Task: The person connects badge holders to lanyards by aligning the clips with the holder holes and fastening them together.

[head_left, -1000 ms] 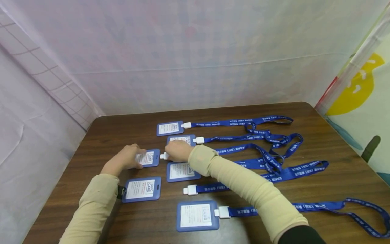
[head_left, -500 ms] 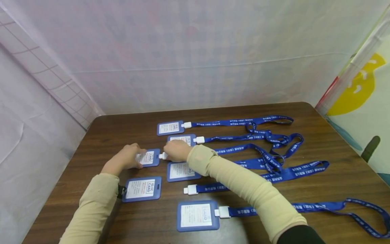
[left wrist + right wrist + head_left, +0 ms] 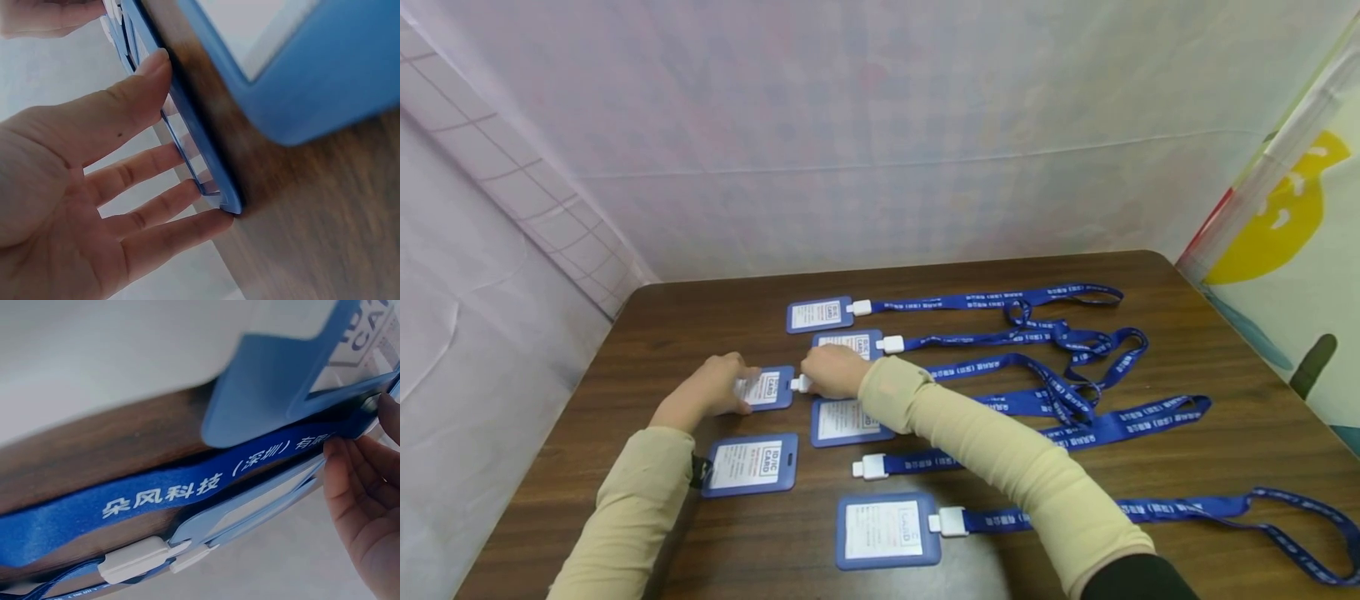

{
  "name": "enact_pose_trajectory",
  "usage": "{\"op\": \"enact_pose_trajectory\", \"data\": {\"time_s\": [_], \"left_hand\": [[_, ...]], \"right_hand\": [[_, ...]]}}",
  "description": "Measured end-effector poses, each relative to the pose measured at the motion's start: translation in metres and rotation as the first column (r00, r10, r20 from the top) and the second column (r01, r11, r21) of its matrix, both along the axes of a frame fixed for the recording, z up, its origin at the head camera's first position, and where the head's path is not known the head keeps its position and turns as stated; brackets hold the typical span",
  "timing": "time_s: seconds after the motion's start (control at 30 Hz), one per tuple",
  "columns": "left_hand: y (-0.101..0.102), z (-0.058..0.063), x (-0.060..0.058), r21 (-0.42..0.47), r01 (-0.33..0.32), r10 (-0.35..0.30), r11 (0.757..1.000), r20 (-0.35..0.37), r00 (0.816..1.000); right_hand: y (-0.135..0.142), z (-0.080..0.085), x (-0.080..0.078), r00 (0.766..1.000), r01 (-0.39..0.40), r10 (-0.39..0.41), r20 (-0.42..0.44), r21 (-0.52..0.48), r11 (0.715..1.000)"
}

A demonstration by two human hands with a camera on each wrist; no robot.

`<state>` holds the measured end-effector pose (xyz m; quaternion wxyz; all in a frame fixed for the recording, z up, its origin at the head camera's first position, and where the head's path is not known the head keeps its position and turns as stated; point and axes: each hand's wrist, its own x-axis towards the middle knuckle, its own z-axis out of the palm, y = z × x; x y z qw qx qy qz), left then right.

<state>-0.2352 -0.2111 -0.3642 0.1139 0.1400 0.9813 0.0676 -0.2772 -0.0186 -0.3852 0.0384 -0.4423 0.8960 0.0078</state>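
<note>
My left hand [image 3: 715, 387] holds a blue ID card holder [image 3: 780, 388] flat on the table. In the left wrist view, the thumb of the left hand [image 3: 81, 187] lies over one long edge of that card holder [image 3: 215, 165], with fingers along the other side. Facing it, my right hand [image 3: 835, 371] pinches the white clip [image 3: 802, 384] of a blue lanyard [image 3: 973, 367]. The clip's tip meets the holder's slotted end; whether it is inside the slot cannot be told. In the right wrist view, fingertips of the right hand [image 3: 375, 512] grip the end of the printed lanyard [image 3: 169, 487].
Below the left hand lies a loose card holder [image 3: 751, 465]. An unattached lanyard clip [image 3: 870, 467] is to its right. Clipped holders lie at the back [image 3: 818, 315] and front [image 3: 887, 532]. Lanyards overlap across the right of the brown table [image 3: 700, 325].
My right hand has shifted slightly left with the clip, bringing its tip up against the card holder's slotted end. The left hand stays in place.
</note>
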Motion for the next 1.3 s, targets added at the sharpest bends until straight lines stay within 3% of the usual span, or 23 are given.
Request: {"op": "enact_pose_trajectory", "data": {"time_s": [0.6, 0.9, 1.3], "left_hand": [[0.0012, 0.0019, 0.0002, -0.017, 0.027, -0.027, 0.999, -0.006, 1.000], [0.0007, 0.0011, 0.0009, -0.018, 0.083, -0.084, 0.996, -0.056, 0.995], [0.0004, 0.0016, 0.0006, -0.028, 0.086, -0.086, 0.996, -0.027, 0.996]], "right_hand": [[-0.0024, 0.0007, -0.0023, 0.997, -0.070, 0.069, -0.026, -0.033, 0.997], [-0.0048, -0.0040, -0.0046, 0.994, -0.104, 0.103, -0.032, -0.030, 0.994], [-0.0071, -0.0046, -0.0045, 0.992, -0.114, 0.113, -0.051, -0.012, 0.993]]}}
